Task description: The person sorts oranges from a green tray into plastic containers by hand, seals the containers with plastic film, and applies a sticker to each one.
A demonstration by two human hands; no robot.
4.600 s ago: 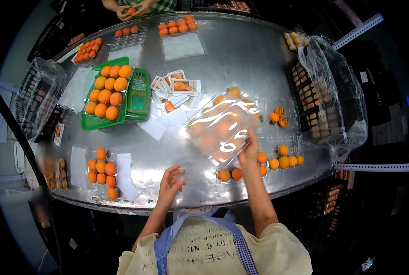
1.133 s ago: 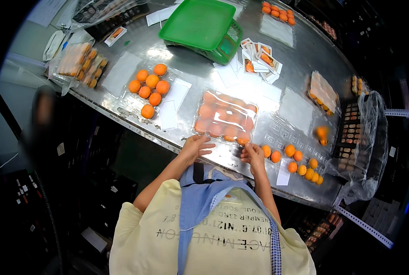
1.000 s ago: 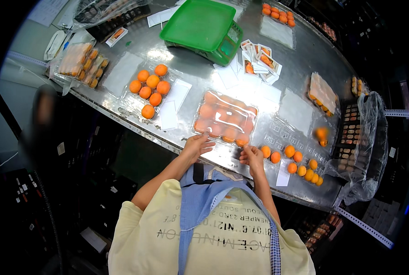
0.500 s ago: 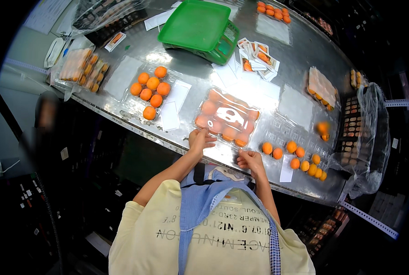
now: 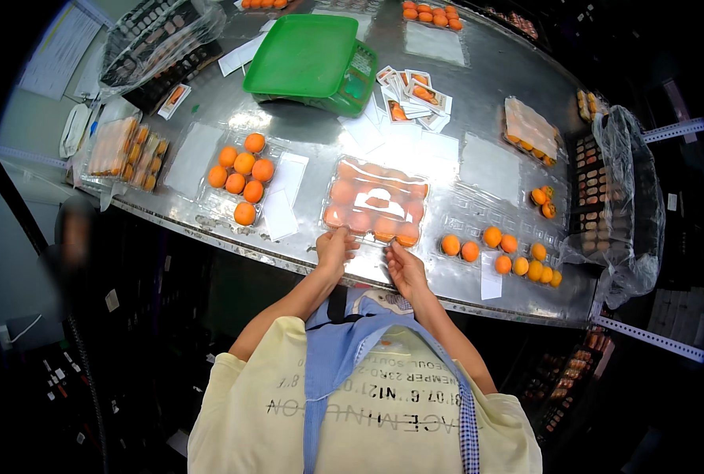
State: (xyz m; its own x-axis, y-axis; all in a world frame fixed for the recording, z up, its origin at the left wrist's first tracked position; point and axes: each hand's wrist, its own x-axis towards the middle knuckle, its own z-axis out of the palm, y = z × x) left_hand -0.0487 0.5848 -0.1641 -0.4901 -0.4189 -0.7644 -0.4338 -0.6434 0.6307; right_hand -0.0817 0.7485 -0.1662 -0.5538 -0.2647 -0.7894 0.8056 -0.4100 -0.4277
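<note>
A clear plastic tray of round orange fruits lies in front of me under a shiny transparent cover. My left hand has its fingers bent at the tray's near left corner, seemingly gripping the edge. At the near edge, further right, are the fingertips of my right hand; they are curled close together, and whatever they pinch is too small to make out. To the left is an uncovered tray of orange fruits, next to white paper sheets. On the right, a partly filled clear tray holds several loose fruits.
A green scale stands at the back, beside a pile of picture cards. Stacked fruit packs sit at the left edge. At the right stand a covered pack, loose fruits and plastic-draped crates.
My right hand has come in from the right, up to the covered tray's near edge. My left hand stays at its near left corner. The whole view has shifted slightly.
</note>
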